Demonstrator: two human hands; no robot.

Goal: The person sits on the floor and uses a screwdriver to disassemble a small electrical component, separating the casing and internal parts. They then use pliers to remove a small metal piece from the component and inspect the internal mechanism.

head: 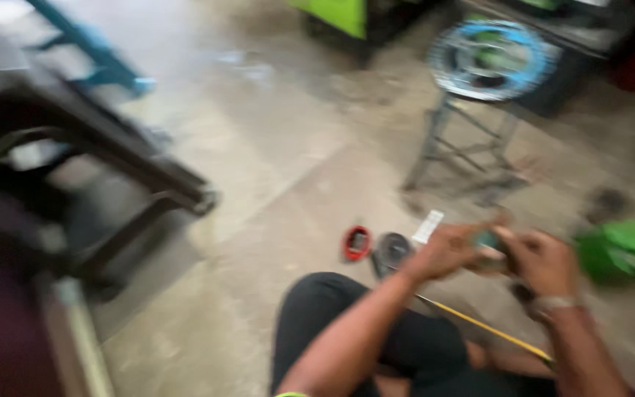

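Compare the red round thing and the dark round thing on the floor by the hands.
The red round thing is bright red with a dark middle; the dark round thing is black-grey all over. The red one looks smaller, the dark one somewhat wider. The red one lies farther from the left hand; the dark one sits just beside it. Both lie on the concrete floor, blurred.

This is looking like a workshop, with a stained concrete floor [273, 147] spreading across the frame, a metal stool [472, 140] standing upper right and small parts [356, 242] lying at centre.
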